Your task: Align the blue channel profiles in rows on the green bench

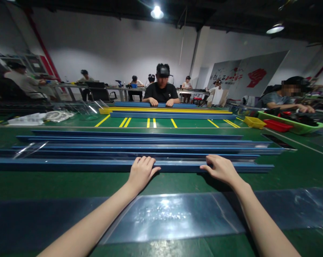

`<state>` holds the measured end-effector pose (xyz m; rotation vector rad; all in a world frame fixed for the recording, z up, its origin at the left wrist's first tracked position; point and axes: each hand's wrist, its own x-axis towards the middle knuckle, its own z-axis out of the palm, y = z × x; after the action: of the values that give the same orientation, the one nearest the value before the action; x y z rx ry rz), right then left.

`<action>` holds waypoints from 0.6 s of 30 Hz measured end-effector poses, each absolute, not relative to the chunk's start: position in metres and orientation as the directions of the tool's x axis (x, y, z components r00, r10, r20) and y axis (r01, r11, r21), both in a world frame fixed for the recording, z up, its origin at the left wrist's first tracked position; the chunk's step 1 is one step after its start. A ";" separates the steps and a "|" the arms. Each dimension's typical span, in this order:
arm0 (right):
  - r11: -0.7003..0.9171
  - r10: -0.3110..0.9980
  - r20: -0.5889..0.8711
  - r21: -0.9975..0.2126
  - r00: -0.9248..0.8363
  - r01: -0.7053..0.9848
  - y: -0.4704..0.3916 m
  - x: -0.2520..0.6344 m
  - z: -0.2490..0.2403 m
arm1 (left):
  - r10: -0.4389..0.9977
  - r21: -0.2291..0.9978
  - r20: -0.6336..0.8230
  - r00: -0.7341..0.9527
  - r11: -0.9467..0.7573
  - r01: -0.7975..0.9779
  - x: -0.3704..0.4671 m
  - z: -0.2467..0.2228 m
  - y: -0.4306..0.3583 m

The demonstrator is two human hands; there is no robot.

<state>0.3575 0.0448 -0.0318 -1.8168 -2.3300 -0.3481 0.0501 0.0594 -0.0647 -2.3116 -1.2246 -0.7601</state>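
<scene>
My left hand (142, 172) rests on the nearest long blue channel rail (180, 168), its fingers curled over the top and the thumb along the near side. Farther right, my right hand (220, 167) grips the same rail, fingers bent over it and thumb at the near edge. Behind it lie several more blue rails (140, 140), roughly parallel and close together. Clear plastic film (30, 150) sits on them at the left. A long, flat clear plastic sleeve (172, 214) stretches across the table under my forearms.
Across the green table (292, 171), a person in black (161, 91) handles blue rails beside a yellow rail (166, 110). At right are a dark flat panel (279, 141), a yellow bin (254, 122), a red bin (277, 125) and a green tray (306, 128), with another person beside them.
</scene>
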 end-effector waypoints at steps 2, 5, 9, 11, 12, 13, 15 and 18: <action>0.246 0.924 0.285 0.069 -0.255 0.967 0.044 0.357 -0.033 | 0.616 -0.102 0.639 0.460 -0.525 0.845 0.050 -0.065 0.059; 0.270 0.913 0.305 0.049 -0.272 0.962 0.043 0.356 -0.033 | 0.612 -0.106 0.645 0.458 -0.522 0.846 0.050 -0.065 0.059; 0.284 0.910 0.311 0.016 -0.275 0.959 0.043 0.355 -0.034 | 0.613 -0.116 0.643 0.459 -0.515 0.850 0.050 -0.065 0.060; 0.282 0.914 0.305 -0.001 -0.268 0.959 0.043 0.356 -0.034 | 0.617 -0.121 0.638 0.461 -0.511 0.851 0.050 -0.066 0.060; 0.283 0.915 0.301 -0.007 -0.267 0.959 0.044 0.356 -0.035 | 0.619 -0.124 0.636 0.461 -0.508 0.852 0.050 -0.065 0.060; 0.284 0.916 0.297 -0.010 -0.269 0.959 0.044 0.356 -0.035 | 0.619 -0.127 0.635 0.461 -0.506 0.853 0.050 -0.065 0.059; 0.291 0.916 0.294 -0.012 -0.275 0.957 0.045 0.357 -0.036 | 0.618 -0.132 0.637 0.461 -0.501 0.855 0.050 -0.064 0.059; 0.297 0.915 0.291 -0.017 -0.279 0.955 0.046 0.357 -0.037 | 0.615 -0.139 0.639 0.461 -0.497 0.856 0.050 -0.064 0.059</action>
<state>0.3573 0.0457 -0.0366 -1.7133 -2.3205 -0.2348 0.0505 0.0586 -0.0635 -2.2690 -1.2304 -0.7289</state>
